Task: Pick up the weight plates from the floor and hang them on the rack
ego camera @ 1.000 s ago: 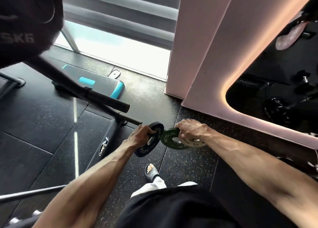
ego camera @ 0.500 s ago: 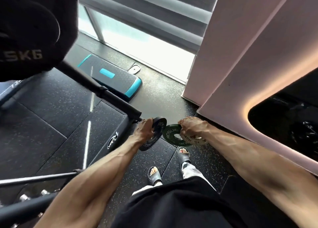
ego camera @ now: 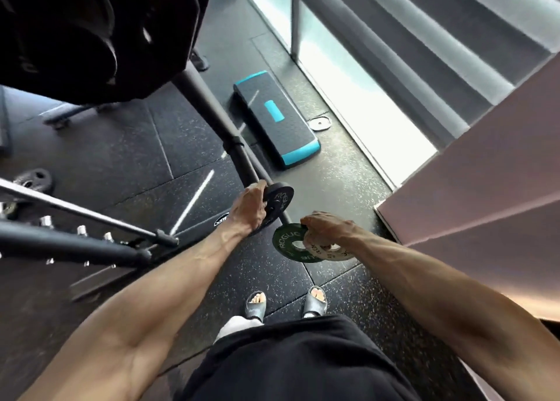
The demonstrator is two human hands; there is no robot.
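My left hand grips a small dark plate, held on edge above the floor. My right hand holds a green plate marked ROGUE, with a white plate stacked on it, both lying flat. The two hands are close together, the plates almost touching. A black rack bar slopes down behind my left hand. Large black plates hang at the top left.
A black and teal step platform lies ahead, with a small silver plate on the floor beside it. Grey plates and rack pegs are at the left. A pink wall stands at the right. My sandalled feet are below.
I have stood up and turned left. Both hands rose from the floor with their plates. The rack's pegs and left-hand bars came into view.
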